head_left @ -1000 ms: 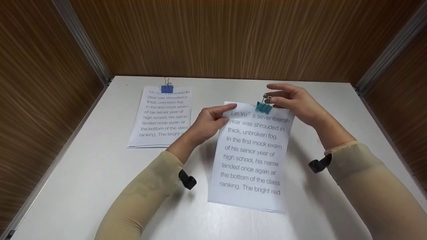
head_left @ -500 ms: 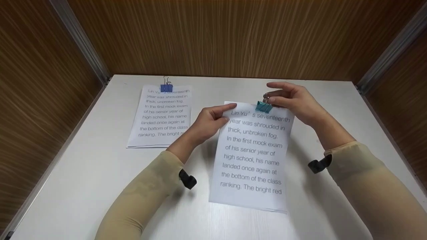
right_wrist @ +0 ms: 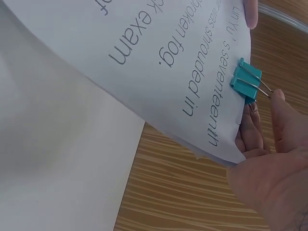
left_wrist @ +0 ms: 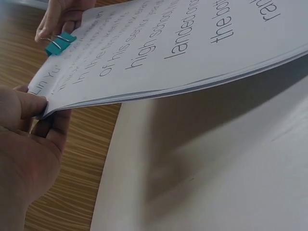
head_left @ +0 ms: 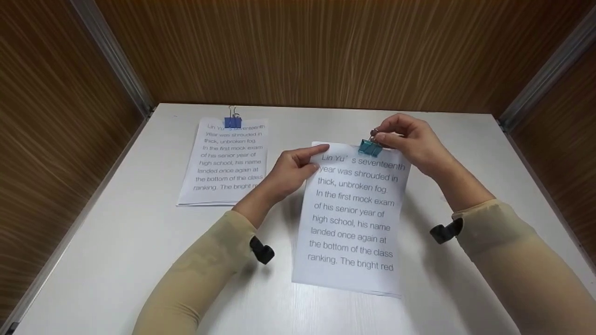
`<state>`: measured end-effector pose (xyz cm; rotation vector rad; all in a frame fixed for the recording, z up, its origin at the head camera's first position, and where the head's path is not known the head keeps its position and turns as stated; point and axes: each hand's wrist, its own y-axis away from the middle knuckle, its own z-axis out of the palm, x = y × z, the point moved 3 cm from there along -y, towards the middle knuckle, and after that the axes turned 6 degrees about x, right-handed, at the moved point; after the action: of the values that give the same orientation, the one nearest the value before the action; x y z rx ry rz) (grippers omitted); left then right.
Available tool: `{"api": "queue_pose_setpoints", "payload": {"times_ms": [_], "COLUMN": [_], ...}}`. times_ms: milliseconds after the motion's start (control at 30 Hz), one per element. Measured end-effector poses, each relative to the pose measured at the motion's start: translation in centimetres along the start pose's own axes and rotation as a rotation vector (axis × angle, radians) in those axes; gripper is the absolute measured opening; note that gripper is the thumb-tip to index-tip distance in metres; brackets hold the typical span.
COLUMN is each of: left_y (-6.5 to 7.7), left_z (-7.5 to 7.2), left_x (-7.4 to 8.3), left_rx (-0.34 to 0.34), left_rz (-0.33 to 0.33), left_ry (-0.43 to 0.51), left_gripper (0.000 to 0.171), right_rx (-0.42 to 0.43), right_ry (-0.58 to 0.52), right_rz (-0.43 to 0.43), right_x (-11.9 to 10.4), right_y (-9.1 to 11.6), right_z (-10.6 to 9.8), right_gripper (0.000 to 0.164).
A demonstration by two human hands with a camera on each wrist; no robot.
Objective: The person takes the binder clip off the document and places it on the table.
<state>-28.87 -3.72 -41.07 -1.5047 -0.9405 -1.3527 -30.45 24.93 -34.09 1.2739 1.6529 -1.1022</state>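
A stack of printed white sheets (head_left: 347,279) is held up, tilted, above the white table. My left hand (head_left: 291,173) pinches its upper left corner, thumb on the printed face and fingers behind, as the left wrist view shows. On the top edge, right of the middle, sits a teal binder clip (head_left: 370,148) with its wire handles standing up. My right hand (head_left: 414,144) holds those handles between thumb and fingers. In the right wrist view the thumb touches the end of the front wire handle (right_wrist: 260,87), while the other fingers are partly hidden behind the paper.
Another printed stack (head_left: 186,197) lies at the back left of the white table (head_left: 116,260), a blue binder clip (head_left: 233,123) on its top edge. Wood-grain panels (head_left: 298,56) stand behind and at both sides. Each sleeve carries a black band mount (head_left: 263,251).
My right index finger, stretched out before, has curled down to the clip's handles. The teal clip has shifted slightly right and up. The left hand stays on the corner.
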Motion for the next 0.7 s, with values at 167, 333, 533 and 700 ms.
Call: {"api": "queue_pose_setpoints", "payload": {"times_ms": [167, 333, 533, 700], "left_y": [0.1, 0.1, 0.1, 0.2], "left_z": [-0.3, -0.7, -1.0, -1.1], "left_x": [-0.3, -0.7, -0.9, -1.0], "left_rx": [0.015, 0.027, 0.024, 0.043], "left_rz": [-0.027, -0.046, -0.038, -0.040], "left_ry": [-0.028, -0.035, -0.036, -0.058], "left_gripper": [0.049, 0.049, 0.049, 0.048], "right_rx": [0.044, 0.086, 0.134, 0.155], "right_ry": [-0.059, -0.177, -0.136, 0.002], "right_rz": [-0.032, -0.069, -0.011, 0.108], "right_x": [-0.4, -0.5, 1.0, 3.5], "right_y": [0.2, 0.3, 1.0, 1.9], "right_z": [-0.8, -2.4, -5.0, -7.2], "right_gripper": [0.018, 0.025, 0.028, 0.034]}}
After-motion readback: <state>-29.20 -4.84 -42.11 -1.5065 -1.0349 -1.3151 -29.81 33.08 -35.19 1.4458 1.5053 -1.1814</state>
